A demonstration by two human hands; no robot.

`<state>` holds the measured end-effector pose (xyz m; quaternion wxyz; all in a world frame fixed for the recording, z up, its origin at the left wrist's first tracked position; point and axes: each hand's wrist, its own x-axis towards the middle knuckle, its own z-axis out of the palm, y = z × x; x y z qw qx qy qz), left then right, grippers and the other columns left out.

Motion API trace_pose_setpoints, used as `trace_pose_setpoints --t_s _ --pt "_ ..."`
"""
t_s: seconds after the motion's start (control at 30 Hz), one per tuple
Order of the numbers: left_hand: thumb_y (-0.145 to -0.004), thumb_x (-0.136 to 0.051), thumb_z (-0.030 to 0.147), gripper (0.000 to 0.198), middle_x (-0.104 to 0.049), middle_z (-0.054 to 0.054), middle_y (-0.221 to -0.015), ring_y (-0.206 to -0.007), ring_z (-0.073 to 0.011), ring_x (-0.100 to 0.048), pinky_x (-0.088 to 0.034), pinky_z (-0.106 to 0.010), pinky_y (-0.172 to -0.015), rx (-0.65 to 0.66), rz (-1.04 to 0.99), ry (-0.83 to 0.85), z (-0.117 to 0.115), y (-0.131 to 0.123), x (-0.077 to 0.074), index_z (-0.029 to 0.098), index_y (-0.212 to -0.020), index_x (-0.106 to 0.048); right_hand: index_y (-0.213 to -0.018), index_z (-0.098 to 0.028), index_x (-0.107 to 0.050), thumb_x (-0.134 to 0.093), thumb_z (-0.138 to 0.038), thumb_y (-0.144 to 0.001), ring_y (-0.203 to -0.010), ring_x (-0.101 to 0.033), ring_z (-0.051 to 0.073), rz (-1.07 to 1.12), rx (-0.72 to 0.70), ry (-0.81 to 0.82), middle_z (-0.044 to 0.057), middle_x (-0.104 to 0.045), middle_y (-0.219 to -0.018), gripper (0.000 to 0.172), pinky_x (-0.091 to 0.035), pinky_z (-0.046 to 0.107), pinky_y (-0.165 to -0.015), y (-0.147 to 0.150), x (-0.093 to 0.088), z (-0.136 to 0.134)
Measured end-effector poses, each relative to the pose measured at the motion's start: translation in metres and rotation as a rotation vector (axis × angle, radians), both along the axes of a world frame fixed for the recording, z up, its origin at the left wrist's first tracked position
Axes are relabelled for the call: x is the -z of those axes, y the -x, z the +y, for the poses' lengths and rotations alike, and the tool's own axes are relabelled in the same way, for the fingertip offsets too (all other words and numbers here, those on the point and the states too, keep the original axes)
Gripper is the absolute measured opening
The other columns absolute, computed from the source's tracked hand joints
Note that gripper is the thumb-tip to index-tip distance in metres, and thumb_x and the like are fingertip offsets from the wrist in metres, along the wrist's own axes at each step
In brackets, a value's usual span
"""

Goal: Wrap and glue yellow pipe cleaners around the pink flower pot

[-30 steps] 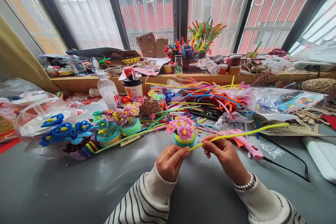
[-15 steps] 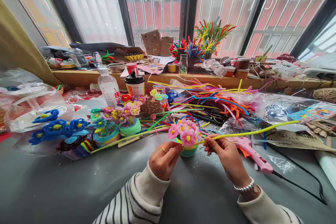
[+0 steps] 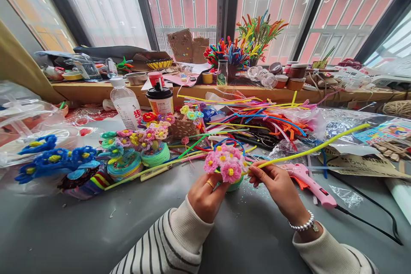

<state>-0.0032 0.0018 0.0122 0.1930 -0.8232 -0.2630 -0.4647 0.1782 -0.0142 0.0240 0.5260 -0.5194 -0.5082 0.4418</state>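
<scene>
At the near middle of the grey table point(image 3: 80, 231), the left hand point(image 3: 205, 195) curls around the base of a pot of pink flowers point(image 3: 224, 165). The right hand point(image 3: 276, 186) pinches the near end of a yellow pipe cleaner point(image 3: 308, 150) just beside the blooms. Its length slants up and rightward above a pink glue gun point(image 3: 308, 180). Grey tabletop shows around both sleeves.

Daylit barred windows point(image 3: 180, 4), wooden sill point(image 3: 96, 90), grey table point(image 3: 80, 231); perhaps a curtain point(image 3: 17, 66).

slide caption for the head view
Left hand holds a pink flower pot; right hand pinches a yellow-green pipe cleaner.
</scene>
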Motion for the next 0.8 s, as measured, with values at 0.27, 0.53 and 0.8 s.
trace_pose_setpoints --t_s 0.27,0.53,0.8 --pt "-0.067 -0.056 0.011 0.009 -0.054 -0.005 -0.059 -0.061 -0.0142 -0.051 -0.046 -0.024 -0.055 -0.026 0.035 -0.058 -0.001 -0.004 -0.002 0.014 -0.073 -0.062 -0.075 -0.013 -0.057 -0.057 -0.042 -0.065 -0.056 -0.054 0.012 0.041 -0.024 0.039 0.003 -0.059 -0.063 0.03 -0.044 0.025 -0.053 -0.001 -0.002 0.004" --pt "-0.067 -0.058 0.014 0.005 -0.055 -0.005 -0.062 -0.062 -0.0142 -0.051 -0.047 -0.024 -0.056 -0.033 0.029 -0.095 -0.001 -0.003 0.0 0.014 -0.071 -0.062 -0.068 -0.015 -0.055 -0.056 -0.042 -0.066 -0.055 -0.049 0.007 0.268 0.097 0.095 -0.001 -0.055 -0.06 0.028 -0.041 0.019 -0.052 0.002 -0.002 0.021" --pt "-0.066 -0.059 0.016 0.004 -0.058 -0.005 -0.063 -0.062 -0.0146 -0.052 -0.049 -0.026 -0.057 -0.025 0.034 -0.086 0.001 -0.003 0.002 0.015 -0.07 -0.062 -0.076 -0.015 -0.051 -0.057 -0.037 -0.066 -0.06 -0.052 0.008 0.217 -0.012 0.082 -0.001 -0.054 -0.068 0.026 -0.041 0.02 -0.052 0.005 -0.001 0.02"
